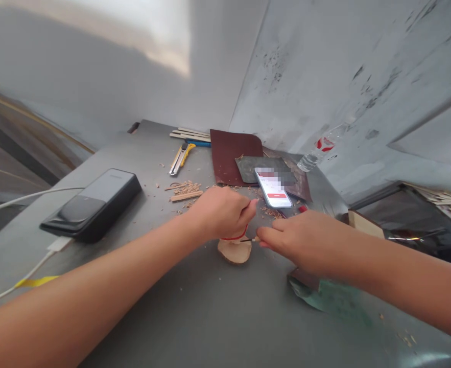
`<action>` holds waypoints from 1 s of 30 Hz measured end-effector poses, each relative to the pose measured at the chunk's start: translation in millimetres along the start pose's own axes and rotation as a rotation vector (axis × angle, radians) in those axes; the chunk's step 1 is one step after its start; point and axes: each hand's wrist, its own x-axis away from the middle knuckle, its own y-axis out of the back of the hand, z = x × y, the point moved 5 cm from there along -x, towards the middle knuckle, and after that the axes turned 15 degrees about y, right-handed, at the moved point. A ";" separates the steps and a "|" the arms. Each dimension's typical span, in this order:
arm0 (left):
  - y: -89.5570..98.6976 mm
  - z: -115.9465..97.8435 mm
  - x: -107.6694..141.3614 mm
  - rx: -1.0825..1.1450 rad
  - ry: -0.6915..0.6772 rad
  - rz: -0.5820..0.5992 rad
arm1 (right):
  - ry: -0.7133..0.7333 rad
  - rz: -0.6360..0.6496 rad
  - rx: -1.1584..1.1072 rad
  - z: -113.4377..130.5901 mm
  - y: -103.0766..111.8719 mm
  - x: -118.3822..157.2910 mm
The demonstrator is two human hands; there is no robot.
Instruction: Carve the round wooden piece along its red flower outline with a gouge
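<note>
A pale, roughly round slice of wood (pixel 236 253) lies on the grey tabletop below my left hand (pixel 225 210). My left hand is closed just above it, fingers curled; what they grip is hidden. A thin red line, like a cord or edge, (pixel 236 238) curves under that hand. My right hand (pixel 296 236) is closed in a pinch on a slim tool (pixel 247 240) with a dark, narrow end. That end points left over the wood slice, close under my left hand. Whether it touches the wood I cannot tell.
Wood shavings (pixel 185 190) lie beyond my left hand. Farther back are a yellow utility knife (pixel 181 157), thin wooden strips (pixel 190 134), brown sandpaper (pixel 229 153) and a lit phone (pixel 273 188). A black device (pixel 95 202) with a white cable stands left, a bottle (pixel 321 148) right.
</note>
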 end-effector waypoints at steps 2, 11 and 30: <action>0.3 -0.4 -0.4 -0.011 0.013 0.001 | -0.007 0.037 -0.037 2.1 -2.0 -0.6; 0.7 -1.4 0.7 -0.035 0.041 0.022 | -0.054 -0.038 -0.152 7.4 -8.2 -0.9; 0.1 -2.5 2.9 -0.081 0.055 -0.061 | -0.106 -0.055 -0.185 17.1 -13.0 1.3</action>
